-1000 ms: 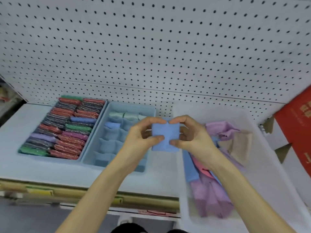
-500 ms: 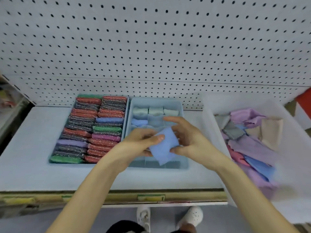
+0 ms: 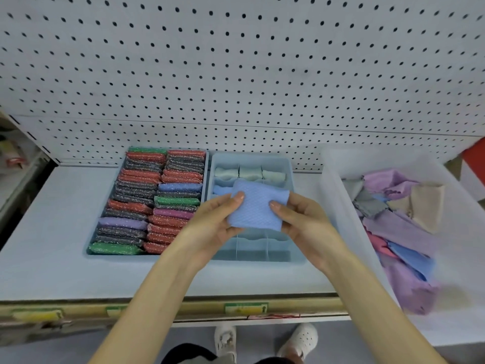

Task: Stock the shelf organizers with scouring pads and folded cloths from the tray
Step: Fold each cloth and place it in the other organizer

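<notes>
A folded blue cloth [image 3: 258,206] is held over the divided blue organizer [image 3: 299,254]. My left hand [image 3: 212,224] pinches its left edge and my right hand [image 3: 301,224] pinches its right edge. The organizer's back row holds three pale rolled cloths [image 3: 249,172], and one blue rolled cloth [image 3: 221,189] lies in the second row. Its front compartments show nothing inside. To the left, a second blue organizer [image 3: 90,249] is packed with glittery scouring pads [image 3: 147,200] in red, grey, green, purple and blue.
A translucent white tray [image 3: 333,203] at the right holds several loose cloths [image 3: 401,227] in purple, blue, pink, grey and beige. The white shelf [image 3: 52,245] backs onto a pegboard wall [image 3: 236,74]. Price labels [image 3: 245,308] line the shelf's front edge.
The view has shifted left from the tray to the organizers. Both hands carried the blue cloth from beside the tray to above the divided organizer and kept folding it.
</notes>
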